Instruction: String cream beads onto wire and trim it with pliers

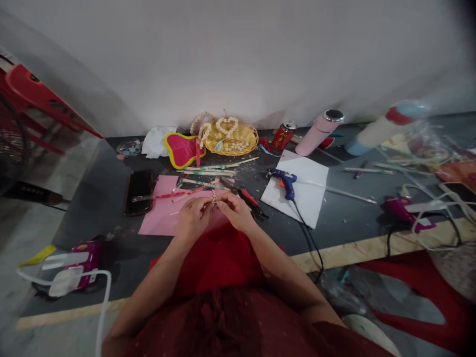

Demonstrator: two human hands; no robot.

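My left hand (194, 214) and my right hand (234, 210) meet over the near edge of a pink sheet (158, 220). Between the fingertips of both is a small beige beaded-looking piece (214, 195), mostly covered, its exact kind too small to tell. Both hands are closed in a pinch on it. Just beyond them lie several thin sticks in green-and-white paper wrappers (208, 172) and a red-wrapped stick (178, 195). Pliers with red handles (249, 197) rest beside my right hand. Farther back, a yellow woven basket (211, 144) holds a heart-shaped beige piece (226, 127).
To the right, a blue glue gun (286, 183) lies on a white board (316, 171), its cord trailing over the table edge. A red can (284, 135) and pink bottle (320, 133) stand behind. A phone (139, 193) and purple power strip (84, 265) are at left.
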